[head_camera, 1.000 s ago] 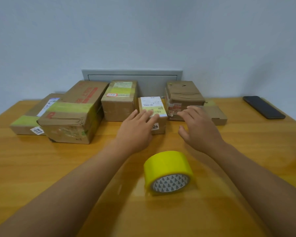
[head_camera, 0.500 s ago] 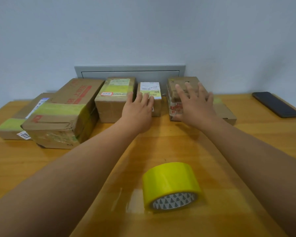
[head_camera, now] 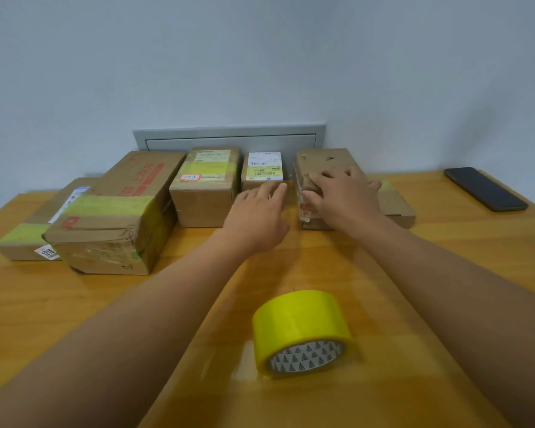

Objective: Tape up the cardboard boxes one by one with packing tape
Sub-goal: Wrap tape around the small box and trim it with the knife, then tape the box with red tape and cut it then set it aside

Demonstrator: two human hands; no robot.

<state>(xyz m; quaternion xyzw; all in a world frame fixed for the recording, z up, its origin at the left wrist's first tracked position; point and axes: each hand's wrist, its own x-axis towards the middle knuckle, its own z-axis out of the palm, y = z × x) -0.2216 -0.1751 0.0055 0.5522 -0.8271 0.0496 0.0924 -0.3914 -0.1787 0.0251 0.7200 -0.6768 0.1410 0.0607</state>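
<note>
Several cardboard boxes stand in a row at the back of the wooden table [head_camera: 74, 304]. My right hand [head_camera: 345, 197] lies over the near end of a worn brown box [head_camera: 325, 159], fingers curled on its top and thumb against its front left corner. My left hand [head_camera: 257, 214] reaches with straight fingers, its tips at the gap between that box and a small box with a white label [head_camera: 261, 171]. A roll of yellow packing tape [head_camera: 303, 329] sits on its side near me, between my forearms, touched by neither hand.
Left of the small box are a medium box [head_camera: 204, 189], a large box with yellow tape [head_camera: 115, 217] and a flat box [head_camera: 25, 239]. Another flat box [head_camera: 397, 206] lies behind my right hand. A black phone [head_camera: 485, 188] lies at the back right. A grey wall panel [head_camera: 229, 135] is behind the boxes.
My right hand slid back from the top of the brown box to its near end and curled its fingers. My left hand came off the small box and shifted slightly right.
</note>
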